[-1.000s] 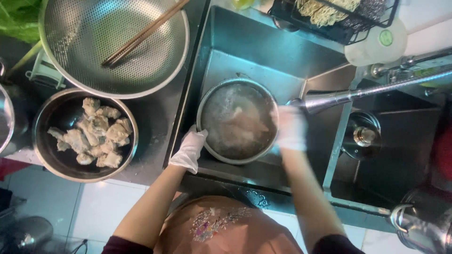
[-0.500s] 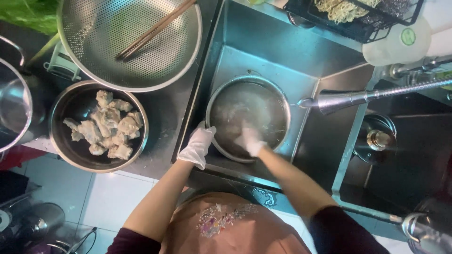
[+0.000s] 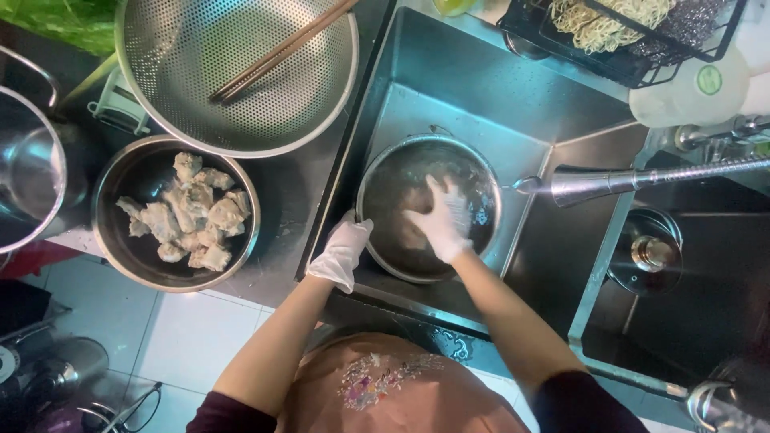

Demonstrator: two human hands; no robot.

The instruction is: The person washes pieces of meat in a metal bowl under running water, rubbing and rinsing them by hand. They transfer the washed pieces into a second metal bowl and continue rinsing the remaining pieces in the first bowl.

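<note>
1. While the gloved left hand [image 3: 341, 252] grips the near-left rim of the steel bowl [image 3: 429, 208], fingers curled over the edge, the bowl sits in the left basin of the sink [image 3: 481, 88].
2. Gloved right hand [image 3: 441, 220] is inside the bowl, fingers spread open and pressed flat down toward the wet contents; it holds nothing that can be made out.
3. Bowl contents are murky and blurred, cannot tell what they are.
4. Faucet spout [image 3: 609, 180] reaches in from the right, its tip just beside the bowl's right rim.
5. On the counter to the left, a second steel bowl [image 3: 172, 216] holds pale meat pieces [image 3: 192, 216].
6. Above that, a perforated colander [image 3: 241, 68] has chopsticks [image 3: 281, 50] lying across it.
7. Pot lid [image 3: 650, 248] lies in the right basin.
8. Black rack with noodles [image 3: 618, 16] stands behind the sink, top of view.
</note>
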